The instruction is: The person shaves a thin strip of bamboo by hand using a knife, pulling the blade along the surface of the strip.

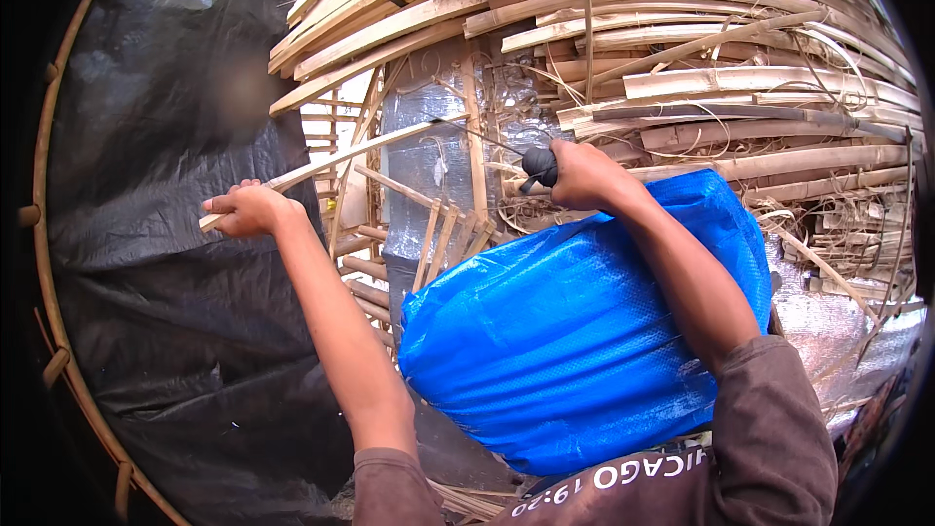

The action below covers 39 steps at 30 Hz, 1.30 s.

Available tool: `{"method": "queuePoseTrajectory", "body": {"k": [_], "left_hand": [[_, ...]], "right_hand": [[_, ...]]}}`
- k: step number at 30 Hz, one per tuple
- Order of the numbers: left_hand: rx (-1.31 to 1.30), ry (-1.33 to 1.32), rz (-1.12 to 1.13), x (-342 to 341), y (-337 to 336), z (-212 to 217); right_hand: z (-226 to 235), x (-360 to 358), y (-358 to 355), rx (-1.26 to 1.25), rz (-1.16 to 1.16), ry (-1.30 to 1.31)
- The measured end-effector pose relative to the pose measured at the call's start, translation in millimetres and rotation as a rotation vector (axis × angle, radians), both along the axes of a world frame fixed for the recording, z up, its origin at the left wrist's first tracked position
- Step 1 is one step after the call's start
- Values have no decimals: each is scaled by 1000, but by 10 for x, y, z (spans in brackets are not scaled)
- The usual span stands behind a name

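My left hand [248,209] is closed round the near end of a pale split bamboo strip [355,153], which slants up to the right. My right hand [587,175] grips the black, bulky handle [539,168] of a knife. Its thin dark blade [492,139], seen nearly edge-on, points up and left toward the strip's far end. Whether blade and strip touch, I cannot tell. A blue woven plastic sheet [575,331] lies across my lap, under my right forearm.
Long split bamboo pieces [682,0] are stacked at the far side and right, with curled shavings among them. Black plastic sheeting [175,331] covers the left side, edged by a bamboo pole [41,175]. Short bamboo slats [438,244] stand beyond the blue sheet.
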<state>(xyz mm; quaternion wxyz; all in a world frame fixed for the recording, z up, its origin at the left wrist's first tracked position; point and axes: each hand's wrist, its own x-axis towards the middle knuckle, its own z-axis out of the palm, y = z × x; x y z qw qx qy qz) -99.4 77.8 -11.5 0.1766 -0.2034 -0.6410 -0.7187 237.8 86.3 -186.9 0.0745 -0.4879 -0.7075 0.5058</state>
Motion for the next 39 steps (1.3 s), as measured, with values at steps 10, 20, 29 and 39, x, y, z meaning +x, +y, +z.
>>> {"method": "queuePoseTrajectory", "body": {"k": [10, 20, 29, 39], "left_hand": [[120, 93, -94, 258, 9, 51], [213, 24, -174, 355, -382, -51], [286, -7, -287, 597, -436, -45], [275, 0, -402, 783, -371, 56]], "right_hand": [[-88, -82, -38, 11, -52, 87], [-123, -183, -79, 104, -6, 26], [380, -273, -393, 167, 79, 304], [89, -196, -247, 146, -11, 162]]}}
